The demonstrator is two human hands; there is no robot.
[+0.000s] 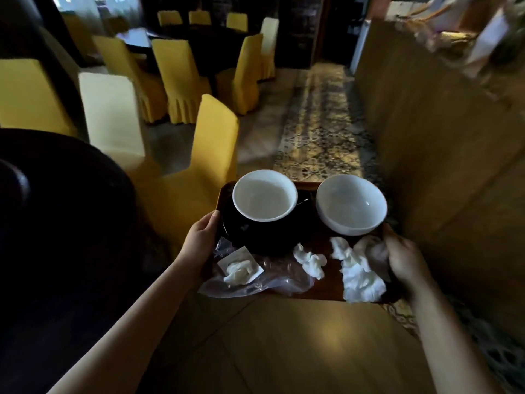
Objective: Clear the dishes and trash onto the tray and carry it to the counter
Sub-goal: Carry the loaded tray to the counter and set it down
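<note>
I hold a brown wooden tray (318,295) in the air above the floor. My left hand (202,238) grips its left edge and my right hand (404,258) grips its right edge. On the tray a white bowl (264,194) sits on a black plate (255,237) at the back left. A second white bowl (351,204) stands at the back right. Crumpled white napkins (359,275) lie at the front right, one more napkin (311,261) in the middle. Clear plastic wrap (272,282) and a small white packet (240,268) lie at the front left.
A wooden counter front (443,155) rises close on the right. A patterned runner (321,123) leads ahead along it. Yellow-covered chairs (210,143) and a dark round table (56,194) stand to the left. More chairs and tables fill the back of the room.
</note>
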